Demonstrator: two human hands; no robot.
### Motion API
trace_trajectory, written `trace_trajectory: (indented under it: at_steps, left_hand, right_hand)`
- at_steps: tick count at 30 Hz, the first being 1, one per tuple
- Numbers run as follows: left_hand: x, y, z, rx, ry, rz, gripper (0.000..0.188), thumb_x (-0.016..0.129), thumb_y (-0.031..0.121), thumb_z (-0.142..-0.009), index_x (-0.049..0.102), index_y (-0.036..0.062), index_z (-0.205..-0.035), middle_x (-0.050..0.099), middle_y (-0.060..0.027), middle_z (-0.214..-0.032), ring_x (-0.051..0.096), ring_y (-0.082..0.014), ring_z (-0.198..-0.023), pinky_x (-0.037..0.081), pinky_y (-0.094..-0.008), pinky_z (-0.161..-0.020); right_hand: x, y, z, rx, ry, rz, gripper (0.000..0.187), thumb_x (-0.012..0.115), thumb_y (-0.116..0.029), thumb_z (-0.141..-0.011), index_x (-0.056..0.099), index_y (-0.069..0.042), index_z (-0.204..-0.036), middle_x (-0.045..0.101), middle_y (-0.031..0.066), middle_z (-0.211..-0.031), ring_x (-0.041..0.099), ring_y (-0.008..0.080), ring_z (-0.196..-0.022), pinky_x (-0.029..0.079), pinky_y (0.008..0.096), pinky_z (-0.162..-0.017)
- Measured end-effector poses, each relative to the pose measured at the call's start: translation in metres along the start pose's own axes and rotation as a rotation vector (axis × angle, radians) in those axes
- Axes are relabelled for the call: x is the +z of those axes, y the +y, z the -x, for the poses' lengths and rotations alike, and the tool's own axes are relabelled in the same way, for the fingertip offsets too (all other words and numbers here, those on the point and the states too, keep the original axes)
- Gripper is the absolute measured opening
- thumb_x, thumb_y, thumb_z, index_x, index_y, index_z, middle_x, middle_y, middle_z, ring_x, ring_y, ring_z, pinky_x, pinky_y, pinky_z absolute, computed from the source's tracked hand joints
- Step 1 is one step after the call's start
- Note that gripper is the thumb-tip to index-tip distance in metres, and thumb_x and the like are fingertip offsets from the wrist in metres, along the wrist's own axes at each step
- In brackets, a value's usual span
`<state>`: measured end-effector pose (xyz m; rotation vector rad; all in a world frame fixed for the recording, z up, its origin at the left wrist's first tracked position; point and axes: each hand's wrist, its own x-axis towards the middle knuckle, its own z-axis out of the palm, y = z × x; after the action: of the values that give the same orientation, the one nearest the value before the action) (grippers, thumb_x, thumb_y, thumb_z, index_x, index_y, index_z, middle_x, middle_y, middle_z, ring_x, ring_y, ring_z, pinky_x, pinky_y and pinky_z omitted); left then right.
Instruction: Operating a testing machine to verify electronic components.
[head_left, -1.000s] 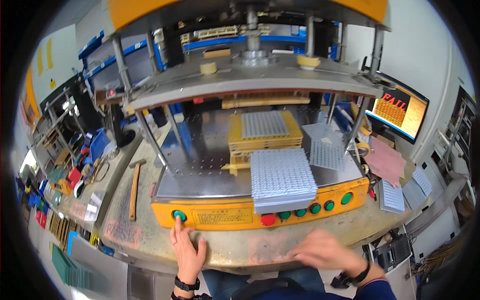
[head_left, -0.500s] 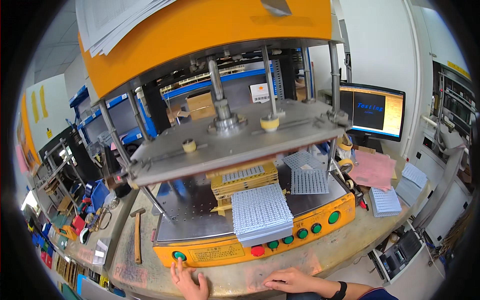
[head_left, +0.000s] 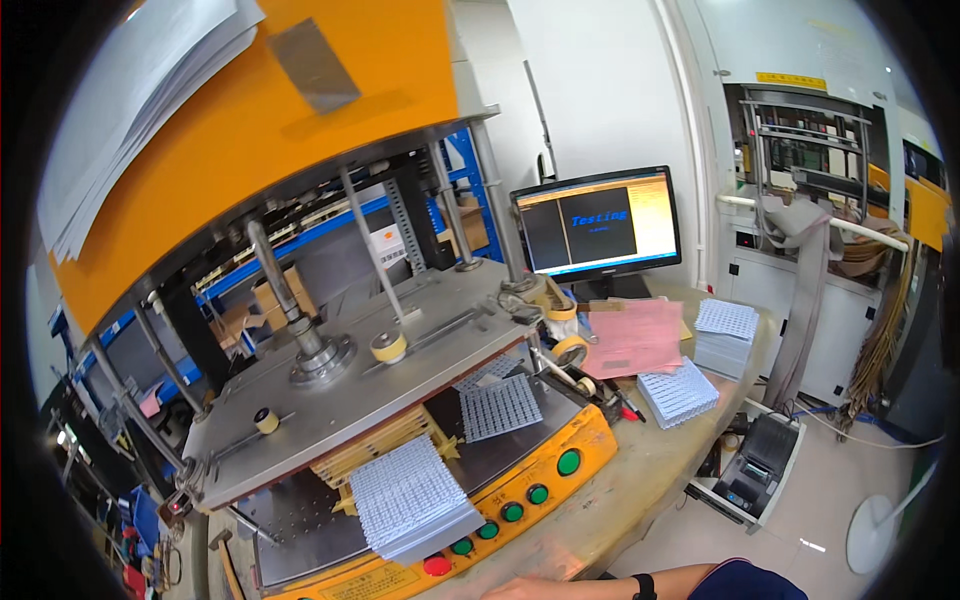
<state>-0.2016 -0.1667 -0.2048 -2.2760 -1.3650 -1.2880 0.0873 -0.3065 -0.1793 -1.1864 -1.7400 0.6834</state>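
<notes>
At the lower edge only part of my right hand (head_left: 532, 588) shows, over the tabletop in front of the press; its fingers are mostly cut off. A black band circles that wrist. My left hand is out of the picture. Nearest to the right hand is the orange front panel of the press, with a red button (head_left: 437, 565) and several green buttons (head_left: 512, 512). A stack of pale perforated panels (head_left: 410, 490) lies at the panel's edge. Behind it, the metal press plate (head_left: 350, 370) hangs low over a yellow layered fixture (head_left: 375, 446).
More perforated panels (head_left: 500, 407) lie on the press bed. Stacks of panels (head_left: 680, 392) and pink sheets (head_left: 635, 338) are on the table at right, below a lit monitor (head_left: 598, 225). A hammer (head_left: 228, 565) lies at left. An open drawer (head_left: 752, 470) holds a black device.
The view has swung right, and my left hand, earlier beside the left green button, has left the picture. The press plate has come down closer to the yellow fixture.
</notes>
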Motion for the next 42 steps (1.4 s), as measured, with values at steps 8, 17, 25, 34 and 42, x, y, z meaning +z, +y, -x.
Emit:
trace_trajectory:
  at_steps: [8, 17, 25, 34, 42]
  left_hand:
    - [0.007, -0.008, 0.006, -0.016, 0.009, 0.012, 0.029, 0.066, 0.029, -0.085, 0.058, 0.0027, -0.076, 0.053, -0.0150, -0.065, 0.052, -0.0322, -0.064, 0.041, -0.0417, -0.060]
    - [0.013, -0.010, 0.007, -0.063, -0.010, 0.170, 0.032, 0.066, 0.022, -0.086, 0.048, 0.0054, -0.066, 0.046, -0.0119, -0.061, 0.044, -0.0283, -0.057, 0.036, -0.0406, -0.055]
    - [0.007, 0.003, 0.002, 0.008, -0.007, 0.167, 0.033, 0.063, 0.019, -0.087, 0.045, 0.0065, -0.063, 0.044, -0.0107, -0.062, 0.041, -0.0270, -0.057, 0.034, -0.0396, -0.055]
    - [0.012, -0.016, 0.011, 0.100, -0.085, 0.143, 0.032, 0.063, 0.019, -0.090, 0.046, 0.0062, -0.066, 0.045, -0.0093, -0.062, 0.041, -0.0224, -0.055, 0.034, -0.0366, -0.053]
    - [-0.001, 0.004, 0.006, -0.047, -0.087, 0.210, 0.031, 0.062, 0.018, -0.090, 0.047, 0.0057, -0.067, 0.045, -0.0105, -0.059, 0.042, -0.0235, -0.052, 0.034, -0.0382, -0.050]
  right_hand:
    - [0.000, 0.002, 0.003, -0.015, -0.038, 0.030, 0.022, 0.057, -0.026, -0.093, 0.068, -0.008, -0.098, 0.070, 0.0105, -0.092, 0.067, 0.0290, -0.081, 0.052, 0.0365, -0.071]
    - [0.000, 0.003, -0.001, 0.028, -0.067, 0.013, 0.024, 0.056, -0.029, -0.094, 0.069, -0.010, -0.100, 0.070, 0.0090, -0.097, 0.067, 0.0284, -0.087, 0.052, 0.0361, -0.076]
    - [-0.003, 0.004, -0.003, 0.027, -0.089, 0.045, 0.025, 0.056, -0.030, -0.095, 0.069, -0.010, -0.100, 0.070, 0.0090, -0.098, 0.066, 0.0288, -0.087, 0.052, 0.0365, -0.076]
    - [0.005, 0.016, 0.004, -0.020, -0.026, -0.014, 0.023, 0.059, -0.029, -0.093, 0.069, -0.008, -0.099, 0.070, 0.0104, -0.094, 0.067, 0.0290, -0.084, 0.052, 0.0364, -0.074]
    - [0.003, 0.019, 0.001, 0.036, -0.026, -0.112, 0.021, 0.060, -0.027, -0.093, 0.068, -0.008, -0.096, 0.070, 0.0092, -0.090, 0.067, 0.0263, -0.080, 0.051, 0.0343, -0.070]
